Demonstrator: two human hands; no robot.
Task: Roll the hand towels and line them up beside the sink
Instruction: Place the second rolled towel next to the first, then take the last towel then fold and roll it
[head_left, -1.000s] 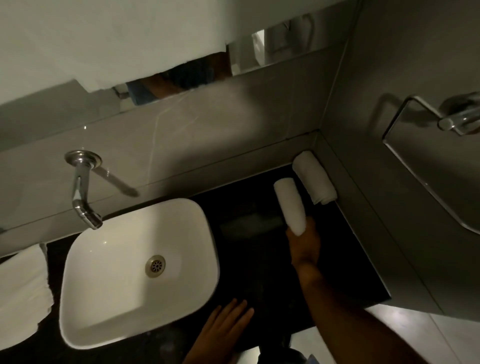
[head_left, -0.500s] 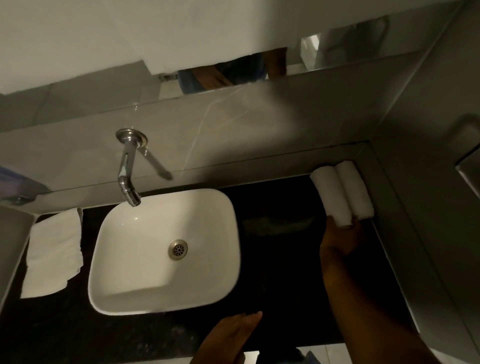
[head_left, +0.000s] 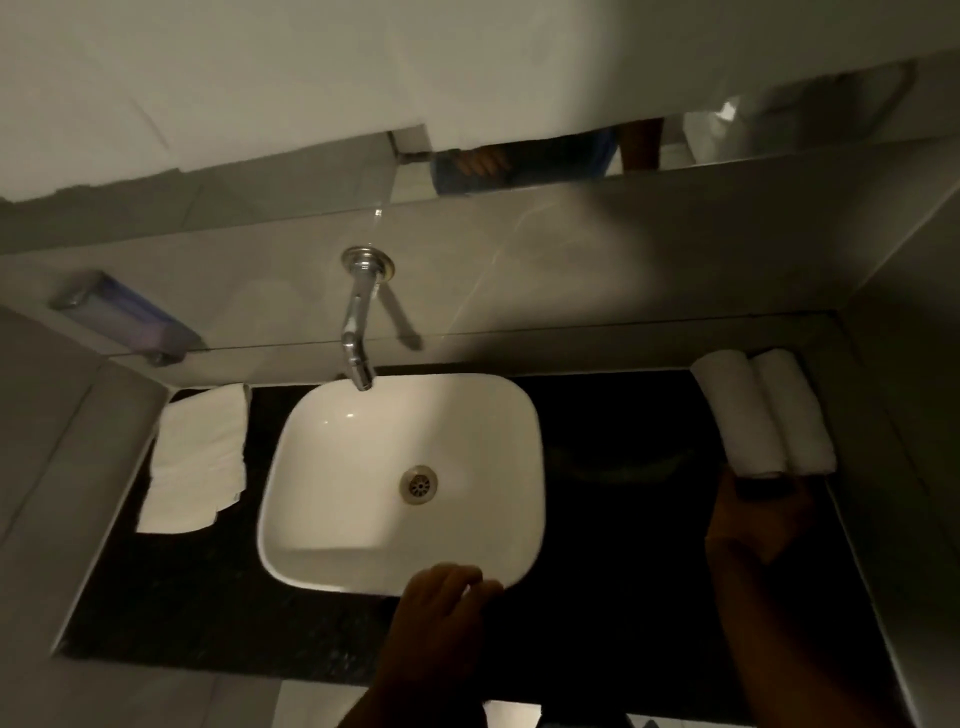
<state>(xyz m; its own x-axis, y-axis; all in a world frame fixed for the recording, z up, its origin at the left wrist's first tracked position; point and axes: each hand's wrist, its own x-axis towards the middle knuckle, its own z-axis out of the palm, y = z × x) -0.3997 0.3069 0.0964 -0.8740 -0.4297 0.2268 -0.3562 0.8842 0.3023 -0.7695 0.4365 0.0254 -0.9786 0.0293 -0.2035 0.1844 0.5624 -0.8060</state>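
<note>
No text, label, brand, number or sign can be read anywhere here. The wall-mounted fixture at the left is too dim and blurred to tell whether it bears any marking.

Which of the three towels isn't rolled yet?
The flat towel left of the sink: merely folded. The inner roll and the wall-side roll lie side by side on the right.

black counter: sink, rolled towels, folded towel
</note>
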